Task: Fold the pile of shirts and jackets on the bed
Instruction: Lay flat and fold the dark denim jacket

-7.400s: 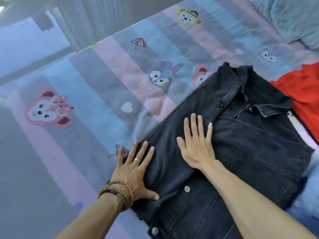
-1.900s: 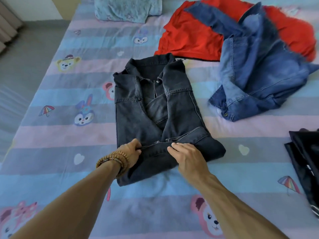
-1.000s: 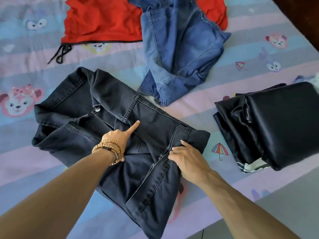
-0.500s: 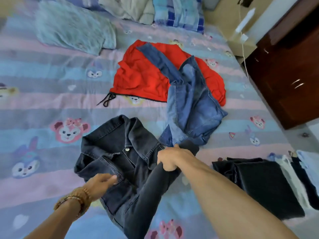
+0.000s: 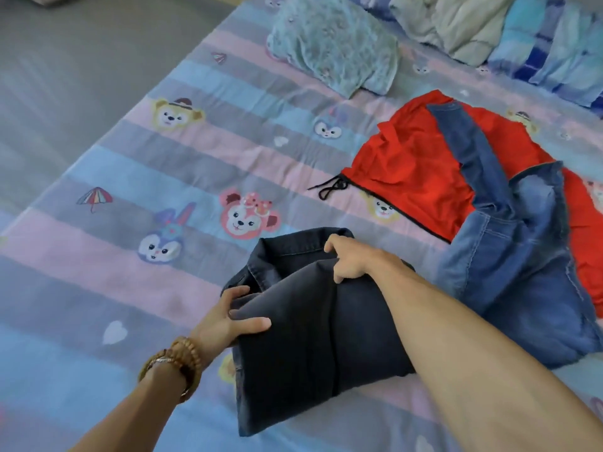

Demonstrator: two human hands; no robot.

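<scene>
Both the left hand [image 5: 225, 321] and right hand [image 5: 350, 261] grip the folded dark grey denim jacket [image 5: 313, 337], which may unfold if one grip slips.

Three garments lie on the bed: one black jacket [image 5: 313, 340], one blue jacket [image 5: 522, 275] (denim), one red top [image 5: 414, 177].

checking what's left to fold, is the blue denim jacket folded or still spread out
Unfolded: the blue denim jacket lies rumpled and loose, one sleeve trailing across the red garment, with no neat edges.
</scene>
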